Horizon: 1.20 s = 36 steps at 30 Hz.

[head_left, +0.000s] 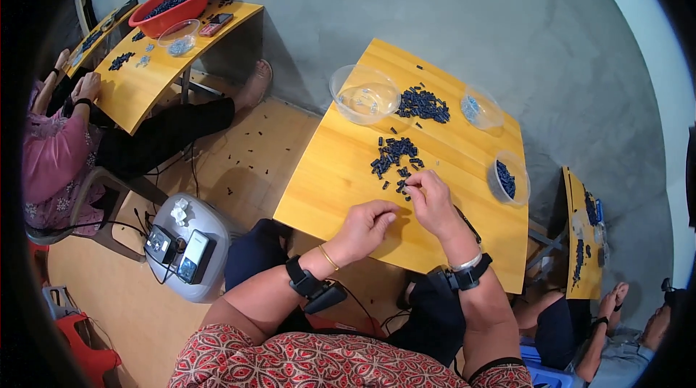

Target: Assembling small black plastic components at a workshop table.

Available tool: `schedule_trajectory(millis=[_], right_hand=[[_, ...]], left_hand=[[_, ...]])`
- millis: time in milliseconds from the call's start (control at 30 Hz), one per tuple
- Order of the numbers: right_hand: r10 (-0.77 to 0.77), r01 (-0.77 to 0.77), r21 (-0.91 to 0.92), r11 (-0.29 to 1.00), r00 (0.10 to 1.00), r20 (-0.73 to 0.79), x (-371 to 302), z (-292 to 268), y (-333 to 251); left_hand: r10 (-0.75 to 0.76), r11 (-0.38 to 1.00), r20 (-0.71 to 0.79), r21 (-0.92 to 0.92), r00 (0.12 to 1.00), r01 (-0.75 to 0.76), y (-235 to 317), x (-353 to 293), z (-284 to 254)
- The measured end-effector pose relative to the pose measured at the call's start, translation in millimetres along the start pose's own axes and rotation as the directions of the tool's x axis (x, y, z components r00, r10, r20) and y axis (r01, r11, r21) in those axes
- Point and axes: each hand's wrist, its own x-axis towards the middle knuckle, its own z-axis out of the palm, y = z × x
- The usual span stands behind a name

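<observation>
My right hand (433, 205) is over the near part of the yellow wooden table, its fingers closed in a pinch on a small dark cylindrical piece (407, 197) beside a few loose ones. To its left, my left hand (365, 230) is held above the table's near edge, thumb pressed to curled fingers; whatever is in them is hidden. Just beyond my hands lies a loose pile of small dark cylinders (394, 155). A larger pile of dark pieces (424, 107) sits farther back.
A large clear bowl (346, 109) stands at the table's left, holding a few small pieces. On the right are a clear tub of light-blue bits (482, 111) and a clear tub of dark pieces (510, 179). A grey stool (206, 272) bears devices. People sit at neighbouring tables.
</observation>
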Motion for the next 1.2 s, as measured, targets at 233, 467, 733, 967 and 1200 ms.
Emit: schedule_trajectory(millis=[233, 467, 733, 967, 1200], right_hand=[[-0.12, 0.12, 0.003, 0.993, 0.992, 0.048, -10, -9, -38], [-0.177, 0.175, 0.042, 0.984, 0.983, 0.048, -20, -2, -49], [0.411, -0.42, -0.033, 0.907, 0.899, -0.151, -20, -40, 58], [0.442, -0.445, -0.166, 0.88, 0.895, -0.056, 13, -36, 103], [0.475, -0.428, -0.338, 0.838, 0.877, 0.068, 23, -19, 105]], left_hand=[[-0.261, 0.703, 0.071, -0.67, 0.963, 0.239, 3, 8, -13], [-0.272, 0.763, 0.19, -0.555, 0.943, 0.332, 4, 7, -21], [-0.29, 0.691, 0.165, -0.646, 0.943, 0.325, 0, 6, -20], [-0.285, 0.629, 0.194, -0.701, 0.939, 0.336, -1, 6, -21], [-0.249, 0.631, 0.188, -0.712, 0.95, 0.307, -4, 7, -20]])
